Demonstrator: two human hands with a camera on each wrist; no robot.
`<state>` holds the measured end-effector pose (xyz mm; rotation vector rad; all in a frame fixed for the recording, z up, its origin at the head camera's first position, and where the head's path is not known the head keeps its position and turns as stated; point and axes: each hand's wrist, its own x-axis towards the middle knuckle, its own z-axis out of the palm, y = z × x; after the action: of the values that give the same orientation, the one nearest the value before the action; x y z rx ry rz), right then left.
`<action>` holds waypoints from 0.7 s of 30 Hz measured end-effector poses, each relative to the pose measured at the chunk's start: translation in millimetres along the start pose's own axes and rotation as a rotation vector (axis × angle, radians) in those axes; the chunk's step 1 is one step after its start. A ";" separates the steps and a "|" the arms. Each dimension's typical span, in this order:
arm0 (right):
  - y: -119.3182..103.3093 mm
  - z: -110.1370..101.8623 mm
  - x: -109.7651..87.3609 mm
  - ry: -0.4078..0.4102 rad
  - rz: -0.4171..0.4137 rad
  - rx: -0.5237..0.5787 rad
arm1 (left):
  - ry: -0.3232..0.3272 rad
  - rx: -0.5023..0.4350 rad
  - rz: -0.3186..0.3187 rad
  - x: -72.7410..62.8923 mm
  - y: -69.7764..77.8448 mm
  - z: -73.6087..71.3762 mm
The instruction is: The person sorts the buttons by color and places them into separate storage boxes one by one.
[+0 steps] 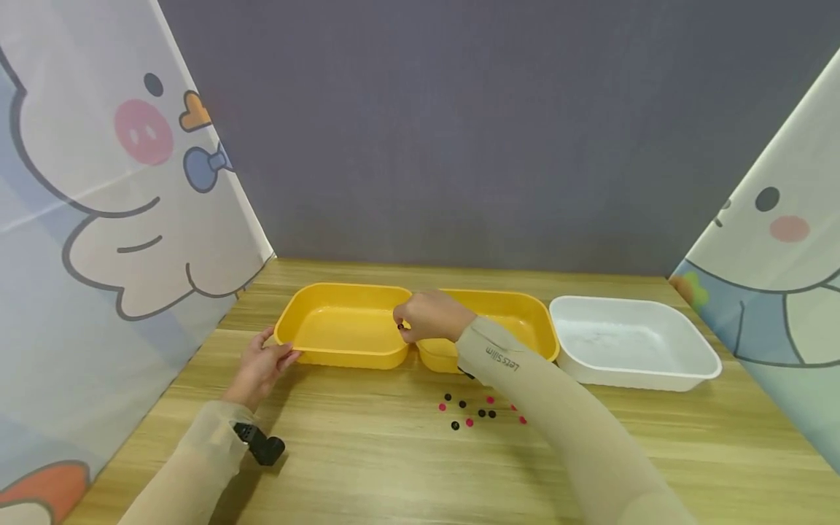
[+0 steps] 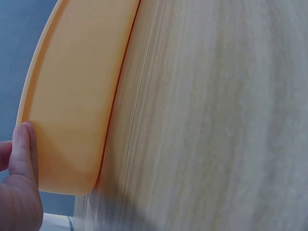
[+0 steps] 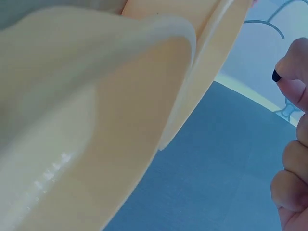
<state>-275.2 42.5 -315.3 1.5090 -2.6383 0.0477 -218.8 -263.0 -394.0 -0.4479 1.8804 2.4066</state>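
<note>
My left hand (image 1: 260, 367) grips the near left corner of the left yellow tray (image 1: 354, 359), thumb and fingers at its rim. In the left wrist view that hand's fingers (image 2: 23, 154) lie against the tray's outer wall. Between thumb and forefinger, my right hand (image 1: 434, 315) pinches a small black button (image 3: 276, 76). The hand is raised over the adjoining ends of the left tray and the middle yellow tray (image 1: 518, 299), with its other fingers curled in. Several black and pink buttons (image 1: 469, 423) lie scattered on the table in front of the middle tray, partly behind the right sleeve.
A white tray (image 1: 639, 375) stands at the right of the yellow ones, all in a row on the wooden table (image 1: 367, 452). A grey panel (image 1: 459, 146) rises behind the table, and cartoon-printed cloths hang at both sides.
</note>
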 end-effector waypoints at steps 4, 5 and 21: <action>-2.1 -5.4 11.2 -0.057 0.022 -0.016 | 0.000 -0.004 0.000 -0.8 0.4 0.3; -2.9 -6.9 13.9 -0.072 0.030 -0.023 | 0.001 -0.002 0.001 -0.8 0.5 0.2; -7.2 -12.6 58.7 -0.159 0.082 -0.084 | -0.004 -0.017 0.016 -2.5 -0.7 -1.0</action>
<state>-297.6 -10.5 -296.8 1.4343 -2.7844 -0.1825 -216.1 -263.4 -394.2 -0.4301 1.8703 2.4341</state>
